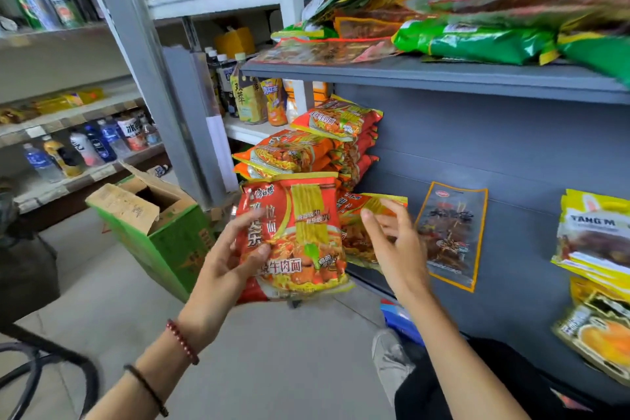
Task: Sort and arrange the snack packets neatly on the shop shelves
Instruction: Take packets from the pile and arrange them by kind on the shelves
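Note:
My left hand [231, 256] grips the left side of a red and yellow noodle packet [300, 235], held upright in front of the grey shelf unit. My right hand [395, 245] is beside that packet with fingers spread and loosely bent, in front of a second red noodle packet [354, 211] that lies on the lower shelf; whether it touches it I cannot tell. A stack of the same noodle packets [317, 147] is piled at the shelf's left end. A dark packet with an orange border [450, 235] lies flat to the right.
The upper shelf [443, 78] carries a loose heap of green packets [477, 41] and brown ones. Yellow packets [593, 235] lie at the far right. An open green carton [160, 225] stands on the floor to the left. Drink bottles [252, 92] fill the shelves behind.

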